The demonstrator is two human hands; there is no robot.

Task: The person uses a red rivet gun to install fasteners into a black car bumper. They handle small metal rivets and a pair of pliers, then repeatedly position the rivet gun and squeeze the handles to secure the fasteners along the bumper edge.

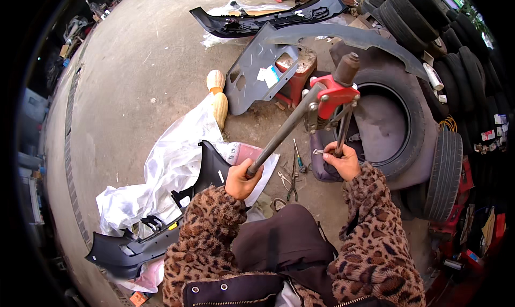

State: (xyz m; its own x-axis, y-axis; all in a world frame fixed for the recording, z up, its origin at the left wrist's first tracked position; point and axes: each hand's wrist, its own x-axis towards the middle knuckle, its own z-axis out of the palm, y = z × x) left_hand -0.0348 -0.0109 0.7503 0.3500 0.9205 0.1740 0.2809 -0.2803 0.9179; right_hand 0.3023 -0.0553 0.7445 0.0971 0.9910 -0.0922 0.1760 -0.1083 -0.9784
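My left hand (244,179) is wrapped round the end of one long grey handle of a two-handled hand riveter (335,95). Its red head and brown metal cap point up and away from me. The other handle is in my right hand (346,163), whose fingertips also pinch a small silvery metal piece (318,151); its exact kind is too small to tell. Below the tool, a screwdriver (299,161) with a teal handle lies on the ground beside dark-handled pliers (292,189).
A grey fender panel (260,65) leans on a red stool (295,87). Black bumpers lie ahead (268,22) and at left (126,250), near white plastic sheeting (177,146). Two long squashes (219,106) rest on the concrete. A tyre (414,140) lies at right, with stacked tyres (413,17) behind.
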